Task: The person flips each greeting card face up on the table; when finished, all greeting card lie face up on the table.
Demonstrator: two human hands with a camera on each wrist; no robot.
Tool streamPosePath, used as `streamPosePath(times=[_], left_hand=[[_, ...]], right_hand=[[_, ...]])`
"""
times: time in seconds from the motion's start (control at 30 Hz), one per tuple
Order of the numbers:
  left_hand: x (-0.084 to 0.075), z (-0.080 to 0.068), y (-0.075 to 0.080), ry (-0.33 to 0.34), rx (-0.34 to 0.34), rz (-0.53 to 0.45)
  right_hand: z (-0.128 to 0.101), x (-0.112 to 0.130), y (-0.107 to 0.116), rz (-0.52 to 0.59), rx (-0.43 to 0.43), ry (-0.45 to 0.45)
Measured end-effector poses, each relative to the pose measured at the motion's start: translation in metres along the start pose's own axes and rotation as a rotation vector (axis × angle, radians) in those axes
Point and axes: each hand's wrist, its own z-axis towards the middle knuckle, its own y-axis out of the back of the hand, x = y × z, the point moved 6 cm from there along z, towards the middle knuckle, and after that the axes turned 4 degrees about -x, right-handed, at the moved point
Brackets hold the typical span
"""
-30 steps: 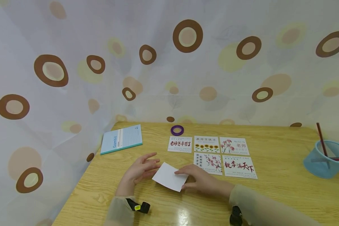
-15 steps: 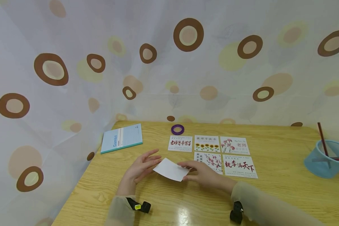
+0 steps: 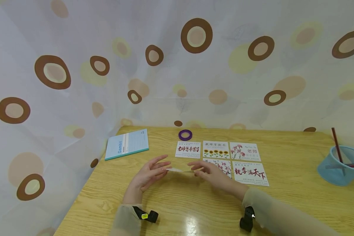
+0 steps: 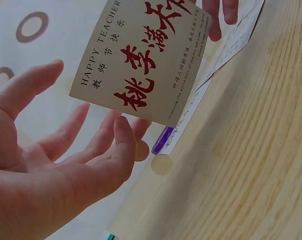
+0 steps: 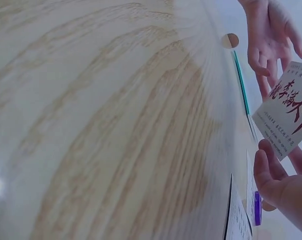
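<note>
A greeting card (image 4: 141, 60) with red Chinese characters and "HAPPY TEACHER" hangs above the table, nearly edge-on in the head view. My right hand (image 3: 215, 176) pinches it at its right edge; in the right wrist view, fingers (image 5: 271, 162) overlap the card's lower corner. My left hand (image 3: 147, 173) is at the opposite edge with its fingers spread and loosely bent. In the left wrist view, its lower fingertips come right up to the card's edge, while the uppermost finger (image 4: 41, 80) stands apart. Behind my right hand lie several similar cards, including a sunflower card (image 3: 215, 149).
A purple tape roll (image 3: 185, 135) lies behind the cards on the wooden table (image 3: 171, 209). At the left back is a light-blue notebook (image 3: 127, 145). A blue cup (image 3: 331, 172) with sticks or pencils stands at the right. A patterned curtain (image 3: 171, 82) borders the table.
The held card has tipped from showing its white back to nearly edge-on. My right hand has risen slightly away from me with it; my left hand has barely moved.
</note>
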Motion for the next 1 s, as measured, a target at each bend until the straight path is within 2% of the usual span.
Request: streamPosePath(times=[0.23,0.57,0.9,1.0], left_hand=[[-0.001,0.000,-0.004,-0.003,0.023,-0.015],[-0.001,0.001,-0.010,-0.010,0.027,-0.081],[-0.001,0.002,-0.012,-0.039,0.037,-0.118],[-0.002,0.002,-0.013,-0.042,0.032,-0.111]], right_hand=[[0.000,0.000,0.006,0.071,-0.055,-0.054],[0.004,-0.002,0.014,0.104,-0.208,-0.093],[0.002,-0.002,0.011,0.190,-0.310,-0.143],[0.002,-0.002,0.011,0.151,-0.354,-0.133]])
